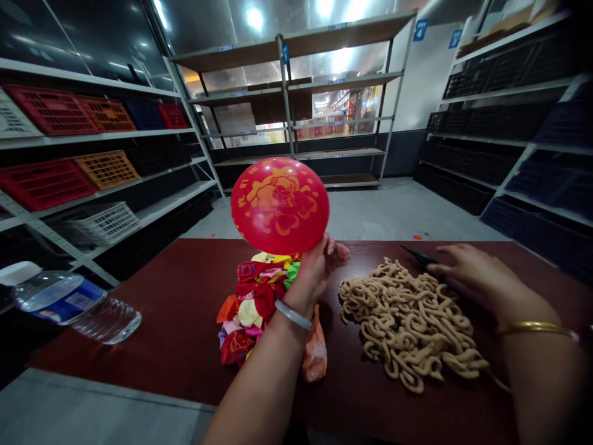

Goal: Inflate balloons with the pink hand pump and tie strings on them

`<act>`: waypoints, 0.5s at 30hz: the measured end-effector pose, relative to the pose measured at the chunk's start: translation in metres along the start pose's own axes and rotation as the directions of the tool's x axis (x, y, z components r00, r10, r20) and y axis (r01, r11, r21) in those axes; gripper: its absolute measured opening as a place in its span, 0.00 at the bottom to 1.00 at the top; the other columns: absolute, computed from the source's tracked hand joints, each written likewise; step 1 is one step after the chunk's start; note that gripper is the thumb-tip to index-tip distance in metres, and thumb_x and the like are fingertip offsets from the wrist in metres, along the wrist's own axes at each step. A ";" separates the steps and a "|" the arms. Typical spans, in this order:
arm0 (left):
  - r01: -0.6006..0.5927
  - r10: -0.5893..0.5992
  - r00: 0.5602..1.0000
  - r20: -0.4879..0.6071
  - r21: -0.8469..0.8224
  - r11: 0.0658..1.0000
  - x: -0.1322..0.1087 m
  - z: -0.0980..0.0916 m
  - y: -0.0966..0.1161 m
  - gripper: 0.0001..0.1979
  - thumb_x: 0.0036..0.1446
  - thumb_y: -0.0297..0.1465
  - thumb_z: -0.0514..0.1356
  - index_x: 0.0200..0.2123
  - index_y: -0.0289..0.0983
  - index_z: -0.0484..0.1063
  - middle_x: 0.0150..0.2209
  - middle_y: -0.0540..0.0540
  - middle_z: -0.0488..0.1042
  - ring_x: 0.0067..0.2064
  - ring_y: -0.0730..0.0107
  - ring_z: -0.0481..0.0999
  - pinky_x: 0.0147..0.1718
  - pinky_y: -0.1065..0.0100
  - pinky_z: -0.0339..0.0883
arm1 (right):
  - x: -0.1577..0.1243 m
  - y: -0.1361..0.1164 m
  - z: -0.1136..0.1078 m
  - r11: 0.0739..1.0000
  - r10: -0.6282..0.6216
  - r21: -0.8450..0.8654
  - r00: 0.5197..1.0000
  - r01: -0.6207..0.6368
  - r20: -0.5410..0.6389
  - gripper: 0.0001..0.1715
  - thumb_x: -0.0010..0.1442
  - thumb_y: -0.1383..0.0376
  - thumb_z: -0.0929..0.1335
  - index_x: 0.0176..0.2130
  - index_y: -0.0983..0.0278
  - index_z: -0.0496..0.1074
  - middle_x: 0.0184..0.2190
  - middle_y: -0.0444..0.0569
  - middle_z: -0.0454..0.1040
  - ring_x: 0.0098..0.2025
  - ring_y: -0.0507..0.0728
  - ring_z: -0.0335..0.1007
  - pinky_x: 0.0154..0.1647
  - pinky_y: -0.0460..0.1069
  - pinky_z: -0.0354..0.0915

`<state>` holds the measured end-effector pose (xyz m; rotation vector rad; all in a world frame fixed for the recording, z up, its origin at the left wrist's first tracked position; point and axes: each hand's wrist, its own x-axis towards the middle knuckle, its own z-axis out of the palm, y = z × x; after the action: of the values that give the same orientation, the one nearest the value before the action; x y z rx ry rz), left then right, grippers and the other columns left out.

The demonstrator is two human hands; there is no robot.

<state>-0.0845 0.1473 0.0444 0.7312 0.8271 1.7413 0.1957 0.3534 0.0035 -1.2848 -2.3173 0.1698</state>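
My left hand (317,266) is closed around the neck of an inflated red balloon (280,205) with an orange print, held up over the dark red table (176,321). Under it lies a pile of flat, coloured balloons (252,309). My right hand (466,267) rests palm down at the far edge of a heap of tan rubber bands (407,321), its fingers on a black tool (419,254) lying on the table; whether it grips the tool is not clear.
A clear water bottle (69,303) lies on its side at the table's left edge. Metal shelves with red, orange and white crates (50,111) line the left; dark crates (509,68) fill shelves on the right. Open grey floor (393,210) lies beyond.
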 end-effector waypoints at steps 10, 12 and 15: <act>-0.009 -0.063 0.992 0.113 0.543 0.840 -0.011 0.024 -0.042 0.11 0.50 0.28 0.65 0.19 0.39 0.71 0.16 0.49 0.69 0.19 0.70 0.65 0.21 0.69 0.56 | -0.048 -0.189 -0.002 0.342 -0.345 0.931 0.905 -0.126 0.249 0.21 0.49 0.55 0.76 0.43 0.59 0.77 0.35 0.47 0.79 0.35 0.58 0.74 0.33 0.52 0.70; -0.046 -0.072 0.986 0.150 0.661 0.749 -0.011 0.026 -0.041 0.14 0.54 0.28 0.63 0.16 0.38 0.70 0.13 0.48 0.67 0.17 0.70 0.64 0.21 0.69 0.56 | -0.051 -0.187 -0.001 0.182 -0.298 0.952 0.909 -0.247 0.293 0.18 0.47 0.58 0.77 0.39 0.61 0.78 0.32 0.46 0.79 0.32 0.56 0.73 0.28 0.50 0.69; -0.149 0.016 0.983 0.183 0.743 0.652 -0.013 0.030 -0.032 0.20 0.59 0.32 0.59 0.15 0.38 0.69 0.13 0.48 0.66 0.19 0.69 0.66 0.25 0.68 0.57 | -0.049 -0.183 -0.002 0.027 -0.210 0.958 0.936 -0.284 0.283 0.15 0.44 0.60 0.78 0.33 0.62 0.78 0.29 0.46 0.78 0.29 0.55 0.72 0.30 0.51 0.69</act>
<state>-0.0399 0.1481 0.0352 1.4680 1.4531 1.3372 0.0785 0.2123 0.0491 -0.4418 -1.4950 1.8797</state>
